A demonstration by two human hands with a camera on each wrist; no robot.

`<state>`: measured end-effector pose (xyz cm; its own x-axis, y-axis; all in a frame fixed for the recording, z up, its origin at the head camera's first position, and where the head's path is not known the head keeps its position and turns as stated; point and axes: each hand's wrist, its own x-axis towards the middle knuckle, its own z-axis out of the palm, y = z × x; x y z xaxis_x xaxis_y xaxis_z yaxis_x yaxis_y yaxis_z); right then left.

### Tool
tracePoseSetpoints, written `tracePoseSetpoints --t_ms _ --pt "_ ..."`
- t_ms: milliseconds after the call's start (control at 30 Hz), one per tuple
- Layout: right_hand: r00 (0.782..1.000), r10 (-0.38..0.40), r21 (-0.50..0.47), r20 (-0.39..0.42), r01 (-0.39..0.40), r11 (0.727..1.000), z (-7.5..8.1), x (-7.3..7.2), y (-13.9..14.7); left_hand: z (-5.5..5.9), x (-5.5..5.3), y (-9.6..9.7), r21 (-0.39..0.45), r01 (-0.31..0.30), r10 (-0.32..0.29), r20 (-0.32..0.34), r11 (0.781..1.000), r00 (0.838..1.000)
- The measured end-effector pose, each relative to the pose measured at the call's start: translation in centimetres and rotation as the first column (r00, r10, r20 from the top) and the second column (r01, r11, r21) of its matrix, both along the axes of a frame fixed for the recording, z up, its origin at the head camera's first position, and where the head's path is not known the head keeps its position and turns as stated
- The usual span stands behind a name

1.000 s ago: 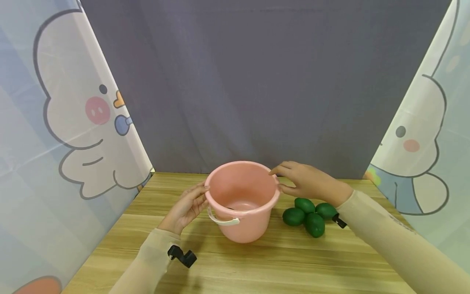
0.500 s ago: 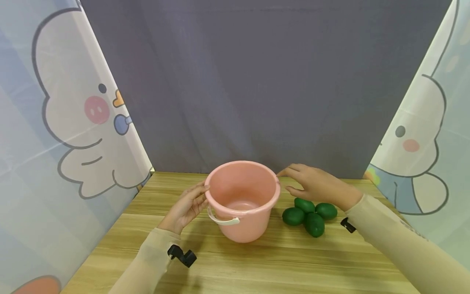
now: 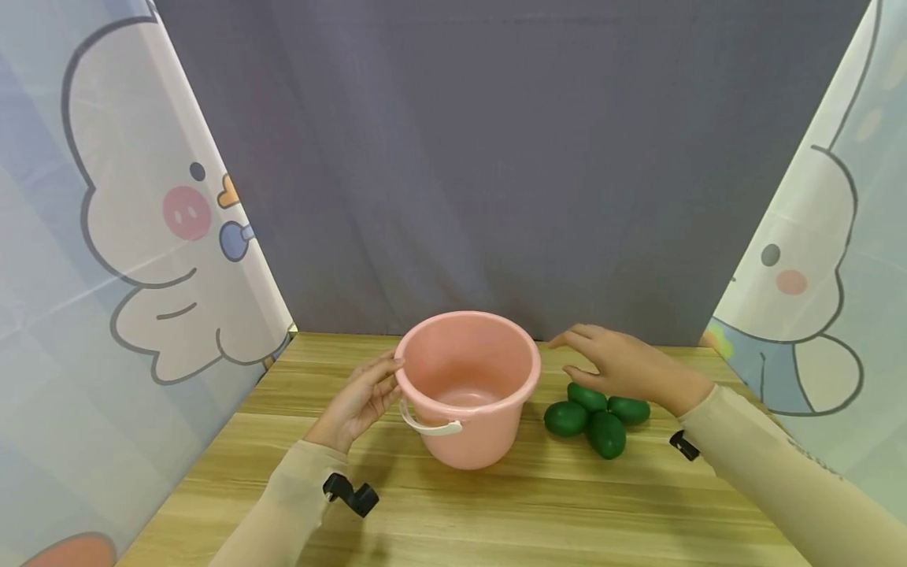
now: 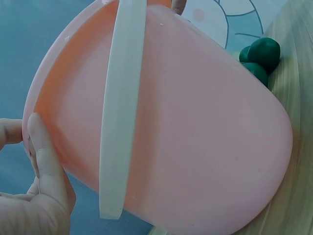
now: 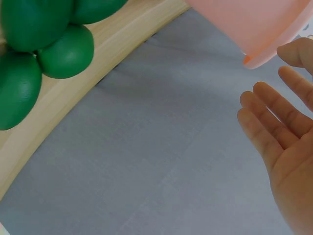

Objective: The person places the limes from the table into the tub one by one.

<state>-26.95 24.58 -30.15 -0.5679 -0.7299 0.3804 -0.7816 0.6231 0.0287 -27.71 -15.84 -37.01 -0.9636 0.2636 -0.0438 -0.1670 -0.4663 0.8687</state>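
Pink and open-topped, the bucket (image 3: 471, 437) stands upright on the wooden table (image 3: 496, 520), its white handle (image 4: 120, 107) lowered on the near left side. The person's left hand (image 3: 360, 400) pinches the rim. The right hand (image 3: 618, 361), thumb and fingers parted, holds nothing and hovers apart from the bucket, near four green fruits (image 3: 606, 435); how high above them is hard to judge. Steadying the bucket looks like the step in hand. Any next right-hand move calls for clearing both rim and fruits, while the left hand's hold should stay firm.
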Motion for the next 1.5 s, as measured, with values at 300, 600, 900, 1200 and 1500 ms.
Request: tracePoseSetpoints --t_ms 300,600,900,1200,1500 --pt "0.998 -0.042 0.033 0.044 0.041 0.999 -0.9 0.3 0.8 0.0 0.0 0.0 -0.007 0.001 -0.001 0.007 1.000 1.000" --pt "0.998 -0.047 0.028 0.046 0.045 0.999 -2.6 0.5 1.7 0.1 0.0 -0.1 -0.007 0.000 0.000 0.004 1.000 1.000" --pt "0.996 -0.022 0.011 0.084 0.021 1.000 -4.0 0.6 2.5 0.2 0.1 0.1 -0.014 -0.003 0.004 0.005 1.000 1.000" --pt "1.000 -0.008 -0.023 0.020 0.009 1.000 -5.9 0.5 3.4 0.2 0.2 0.1 -0.008 -0.010 0.010 0.008 1.000 1.000" --pt "0.996 -0.060 -0.054 0.073 0.063 0.997 -8.0 0.7 4.1 0.0 0.1 0.1 0.001 0.001 -0.001 0.001 1.000 1.000"
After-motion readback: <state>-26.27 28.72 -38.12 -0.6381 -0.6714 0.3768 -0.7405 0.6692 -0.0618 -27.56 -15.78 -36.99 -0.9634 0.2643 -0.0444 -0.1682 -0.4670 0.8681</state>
